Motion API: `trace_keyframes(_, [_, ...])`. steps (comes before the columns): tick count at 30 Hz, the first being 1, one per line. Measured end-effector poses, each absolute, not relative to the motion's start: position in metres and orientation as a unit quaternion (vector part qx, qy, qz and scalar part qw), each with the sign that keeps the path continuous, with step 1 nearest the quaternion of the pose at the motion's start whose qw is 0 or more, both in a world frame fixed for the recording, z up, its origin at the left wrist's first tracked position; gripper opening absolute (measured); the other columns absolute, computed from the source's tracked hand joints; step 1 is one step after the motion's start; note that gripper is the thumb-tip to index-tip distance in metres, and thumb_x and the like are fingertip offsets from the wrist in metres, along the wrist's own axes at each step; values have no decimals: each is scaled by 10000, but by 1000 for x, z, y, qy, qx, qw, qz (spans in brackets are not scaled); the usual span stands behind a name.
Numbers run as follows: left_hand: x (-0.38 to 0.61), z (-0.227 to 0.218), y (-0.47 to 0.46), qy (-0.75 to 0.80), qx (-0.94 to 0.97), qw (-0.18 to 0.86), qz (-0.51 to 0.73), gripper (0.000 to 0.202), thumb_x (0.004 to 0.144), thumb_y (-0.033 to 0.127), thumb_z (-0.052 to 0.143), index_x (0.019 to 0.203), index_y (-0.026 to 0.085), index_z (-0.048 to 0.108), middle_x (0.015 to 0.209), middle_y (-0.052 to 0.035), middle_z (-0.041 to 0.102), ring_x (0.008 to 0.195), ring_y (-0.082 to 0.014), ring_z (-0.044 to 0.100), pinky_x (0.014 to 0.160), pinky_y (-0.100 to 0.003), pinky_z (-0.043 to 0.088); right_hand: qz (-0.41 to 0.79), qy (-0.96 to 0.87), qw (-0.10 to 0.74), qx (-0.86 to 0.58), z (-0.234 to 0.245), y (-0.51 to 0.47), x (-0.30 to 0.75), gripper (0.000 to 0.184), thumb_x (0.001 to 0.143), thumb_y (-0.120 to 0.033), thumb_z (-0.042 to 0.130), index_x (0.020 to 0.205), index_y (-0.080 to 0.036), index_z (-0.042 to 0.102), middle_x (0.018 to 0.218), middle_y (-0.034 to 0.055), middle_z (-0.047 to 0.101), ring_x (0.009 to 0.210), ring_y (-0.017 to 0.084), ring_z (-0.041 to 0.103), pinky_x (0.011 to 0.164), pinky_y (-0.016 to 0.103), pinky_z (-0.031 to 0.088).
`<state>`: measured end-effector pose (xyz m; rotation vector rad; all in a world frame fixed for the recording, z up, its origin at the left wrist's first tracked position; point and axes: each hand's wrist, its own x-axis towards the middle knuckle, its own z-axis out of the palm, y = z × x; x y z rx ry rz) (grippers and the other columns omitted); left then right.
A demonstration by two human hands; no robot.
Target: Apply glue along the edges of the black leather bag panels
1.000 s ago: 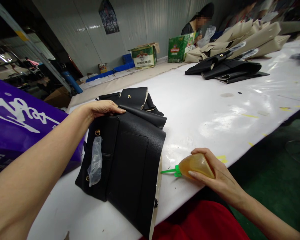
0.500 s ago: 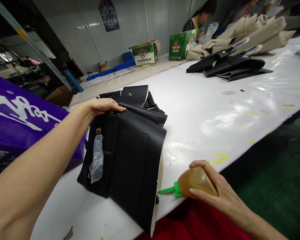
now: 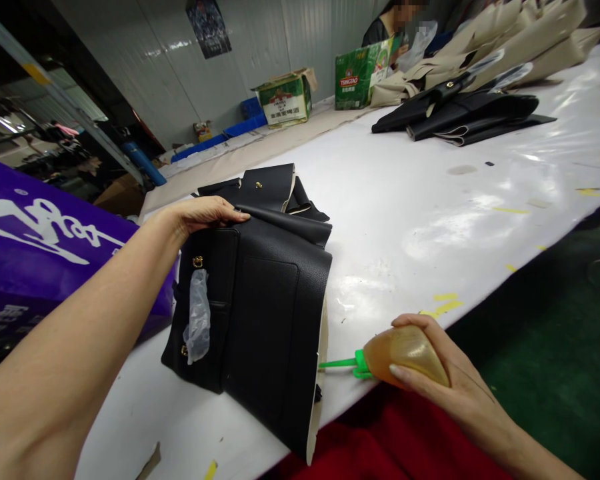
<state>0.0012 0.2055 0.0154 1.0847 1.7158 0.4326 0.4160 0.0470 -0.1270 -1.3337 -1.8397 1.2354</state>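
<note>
My left hand [image 3: 213, 212] is closed on the upper edge of a black leather bag piece [image 3: 263, 320], thumb on top and fingers partly hidden. The piece has gold hardware and a plastic-wrapped strip [image 3: 198, 320] on its left side. In my right hand [image 3: 445, 363] I grip an amber glue bottle [image 3: 405, 353] lying sideways. Its long green nozzle [image 3: 337, 364] points left, with the tip at the pale raw edge on the piece's right side; whether it touches I cannot tell. More black leather pieces [image 3: 270, 183] lie just behind my left hand.
A purple printed bag [image 3: 55, 233] stands at the left. Black pieces [image 3: 475, 117] and beige pieces [image 3: 520, 47] are heaped at the far right. Green cartons [image 3: 353, 80] and blue trays line the wall, where another person [image 3: 385, 30] sits. Yellow tape scraps dot the white table [image 3: 395, 227].
The nozzle tip has moved slightly up along the raw edge, and the bottle has shifted right and lies more level. My left hand keeps its hold; the view has tilted slightly.
</note>
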Motion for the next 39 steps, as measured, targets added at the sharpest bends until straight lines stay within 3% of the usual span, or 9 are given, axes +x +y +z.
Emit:
trace_keyframes(5, [-2, 15, 206, 716, 452, 500, 180, 311, 532, 369, 899, 513, 140, 690, 504, -65, 636, 407, -141, 564, 360, -188, 472, 482, -691, 237, -483, -131, 41, 416, 431, 845, -528, 609, 1177, -323, 426, 1073, -1, 585, 939, 232, 597, 813, 333, 482])
trace_keyframes(11, [-7, 18, 204, 713, 459, 496, 186, 310, 550, 357, 894, 497, 142, 677, 480, -52, 615, 374, -115, 528, 342, -172, 440, 448, -697, 266, -493, -131, 42, 415, 420, 855, -529, 601, 1157, -304, 415, 1014, 0, 581, 884, 222, 598, 773, 325, 485])
trace_keyframes(30, [-6, 18, 197, 719, 451, 500, 171, 302, 540, 382, 894, 548, 145, 708, 551, -72, 674, 430, -150, 599, 394, -190, 495, 448, -717, 266, -463, -125, 56, 416, 400, 832, -491, 631, 1121, -276, 456, 988, 13, 603, 838, 227, 619, 742, 336, 505])
trace_keyframes(39, [-12, 13, 201, 715, 460, 499, 168, 300, 583, 376, 875, 503, 163, 679, 504, -51, 636, 392, -120, 549, 359, -173, 435, 491, -720, 236, -430, -126, 61, 411, 410, 850, -480, 625, 1148, -278, 429, 1011, 13, 584, 865, 221, 610, 768, 338, 504])
